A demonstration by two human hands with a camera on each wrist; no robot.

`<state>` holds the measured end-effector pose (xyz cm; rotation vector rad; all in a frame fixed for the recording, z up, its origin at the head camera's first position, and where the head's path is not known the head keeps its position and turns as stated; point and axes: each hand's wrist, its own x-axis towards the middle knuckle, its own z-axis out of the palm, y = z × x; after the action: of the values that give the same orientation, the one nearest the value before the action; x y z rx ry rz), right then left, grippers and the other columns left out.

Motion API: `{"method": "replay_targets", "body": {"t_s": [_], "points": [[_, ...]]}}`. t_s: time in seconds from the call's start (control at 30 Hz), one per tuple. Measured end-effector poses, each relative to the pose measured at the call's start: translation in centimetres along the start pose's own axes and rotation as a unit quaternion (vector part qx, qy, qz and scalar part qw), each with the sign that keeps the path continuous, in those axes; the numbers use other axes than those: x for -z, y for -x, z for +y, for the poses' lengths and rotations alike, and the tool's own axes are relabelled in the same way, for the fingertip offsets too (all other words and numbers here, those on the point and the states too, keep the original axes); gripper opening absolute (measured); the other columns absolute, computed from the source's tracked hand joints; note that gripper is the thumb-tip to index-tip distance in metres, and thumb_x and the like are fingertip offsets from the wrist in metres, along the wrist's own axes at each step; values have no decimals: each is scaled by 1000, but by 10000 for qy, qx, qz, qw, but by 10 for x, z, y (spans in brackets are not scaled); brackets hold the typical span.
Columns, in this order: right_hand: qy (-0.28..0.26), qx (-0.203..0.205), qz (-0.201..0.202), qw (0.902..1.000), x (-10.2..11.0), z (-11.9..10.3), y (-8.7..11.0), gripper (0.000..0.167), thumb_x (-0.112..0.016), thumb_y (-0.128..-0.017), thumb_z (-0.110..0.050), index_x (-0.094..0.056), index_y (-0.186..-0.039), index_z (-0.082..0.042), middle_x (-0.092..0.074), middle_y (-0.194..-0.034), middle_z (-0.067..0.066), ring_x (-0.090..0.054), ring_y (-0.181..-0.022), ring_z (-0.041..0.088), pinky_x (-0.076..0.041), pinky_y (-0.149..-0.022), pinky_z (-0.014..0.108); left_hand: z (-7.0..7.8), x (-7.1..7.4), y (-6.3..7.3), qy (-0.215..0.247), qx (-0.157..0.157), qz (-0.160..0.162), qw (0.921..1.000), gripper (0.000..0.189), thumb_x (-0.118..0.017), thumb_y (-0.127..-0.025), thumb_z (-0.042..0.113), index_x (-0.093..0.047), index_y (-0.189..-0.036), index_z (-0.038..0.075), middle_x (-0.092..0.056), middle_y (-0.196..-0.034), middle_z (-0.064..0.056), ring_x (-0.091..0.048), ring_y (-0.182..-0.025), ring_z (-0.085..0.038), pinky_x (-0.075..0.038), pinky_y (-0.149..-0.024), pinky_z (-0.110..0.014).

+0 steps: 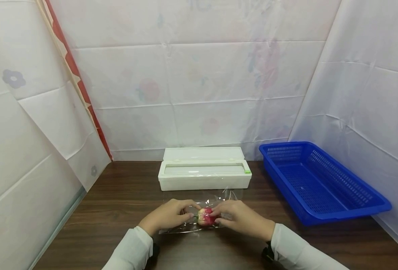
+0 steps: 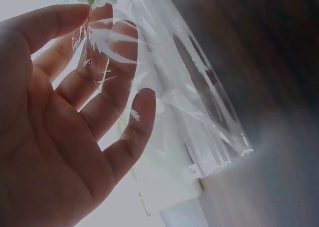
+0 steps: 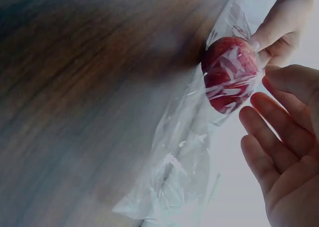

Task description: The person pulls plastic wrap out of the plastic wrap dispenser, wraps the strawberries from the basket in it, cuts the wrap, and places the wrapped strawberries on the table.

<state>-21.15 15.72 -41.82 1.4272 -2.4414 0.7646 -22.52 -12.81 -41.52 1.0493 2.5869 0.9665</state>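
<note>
A red and yellow apple-like fruit (image 1: 205,217), with green at its left end, lies on the table under crinkled clear plastic film (image 1: 182,227). My left hand (image 1: 172,214) is at the fruit's green end; thumb and forefinger pinch the film, and the other fingers spread loosely behind it in the left wrist view. On the other side, my right hand (image 1: 241,217) pinches film against the fruit's red end between thumb and forefinger. The right wrist view shows film drawn over the red side (image 3: 229,75) and trailing loosely beyond it. Exact finger contact is partly hidden.
Just behind the hands stands a long white box (image 1: 204,182), its lid (image 1: 204,153) raised and a bright green piece at its right end. A blue perforated basket (image 1: 349,216) sits at the right. White patterned sheeting (image 1: 199,75) encloses the dark wooden table (image 1: 118,195).
</note>
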Motion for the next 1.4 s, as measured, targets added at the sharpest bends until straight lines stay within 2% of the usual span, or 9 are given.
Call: {"method": "replay_targets", "body": {"t_s": [0.23, 0.5, 0.67, 0.77, 0.87, 1.0, 1.17, 1.33, 1.4], "points": [[164, -35, 25, 9999, -5, 3, -6, 28, -79, -88, -14, -71, -114, -11, -69, -110, -4, -64, -105, 11, -52, -93, 28, 1, 1, -1, -54, 26, -11, 10000, 27, -62, -101, 18, -65, -126, 27, -70, -92, 2, -56, -62, -3, -50, -61, -27], [95, -486, -16, 9988, -10, 4, -14, 26, -80, -87, -18, -72, -111, -12, -68, -103, -4, -63, -94, 11, -52, -82, 22, 0, 1, -1, -93, -29, -27, 9999, 26, -63, -100, 18, -65, -125, 25, -70, -91, 2, -57, -67, -3, -50, -64, -27], [-186, -608, -30, 9980, -10, 7, -16, 22, -79, -87, -13, -71, -108, -12, -68, -101, -4, -64, -93, 8, -55, -81, 26, -2, 3, -1, -139, -74, 9, 9999, 26, -63, -100, 19, -65, -125, 22, -72, -99, 2, -65, -83, -6, -54, -74, -31], [-260, -666, -48, 9974, -10, 9, -16, 20, -79, -88, -12, -71, -107, -13, -68, -100, -4, -64, -93, 7, -56, -80, 27, 1, 3, 0, -518, -132, 201, 9984, 27, -65, -98, 20, -66, -125, 19, -69, -111, -1, -66, -97, -14, -55, -83, -38], [-346, -716, -56, 9968, -10, 10, -16, 19, -78, -89, -11, -71, -107, -13, -68, -101, -5, -64, -94, 6, -56, -81, 27, 8, 2, 0, -1152, -275, 640, 9909, 28, -66, -96, 21, -67, -124, 19, -65, -120, 0, -62, -110, -18, -50, -91, -46], [-412, -728, -41, 9965, -10, 10, -16, 20, -78, -89, -10, -71, -107, -13, -68, -101, -5, -64, -93, 6, -56, -80, 26, 22, 1, -1, -1689, -657, 1184, 9763, 24, -69, -93, 20, -70, -118, 20, -65, -118, 9, -59, -115, -12, -46, -91, -46], [-473, -650, 17, 9968, -11, 10, -17, 22, -79, -87, -11, -71, -108, -14, -70, -100, -5, -64, -92, 6, -56, -79, 27, 36, -5, -2, -2152, -1006, 1209, 9638, 19, -73, -91, 21, -75, -109, 19, -69, -108, 10, -64, -101, -7, -50, -83, -38], [-484, -681, -54, 9965, -11, 10, -17, 23, -78, -88, -10, -71, -110, -13, -70, -101, -5, -64, -92, 5, -55, -80, 27, 37, -12, -3, -2794, -883, 1339, 9467, 23, -78, -85, 26, -76, -107, 20, -70, -103, 10, -65, -94, -8, -48, -74, -31], [-399, -642, -49, 9971, -11, 11, -17, 23, -78, -88, -9, -70, -109, -12, -70, -100, -5, -65, -91, 6, -55, -80, 27, 36, -14, -4, -2929, -810, 1386, 9426, 26, -80, -84, 30, -75, -108, 21, -70, -103, 10, -65, -94, -8, -48, -73, -29]]}}
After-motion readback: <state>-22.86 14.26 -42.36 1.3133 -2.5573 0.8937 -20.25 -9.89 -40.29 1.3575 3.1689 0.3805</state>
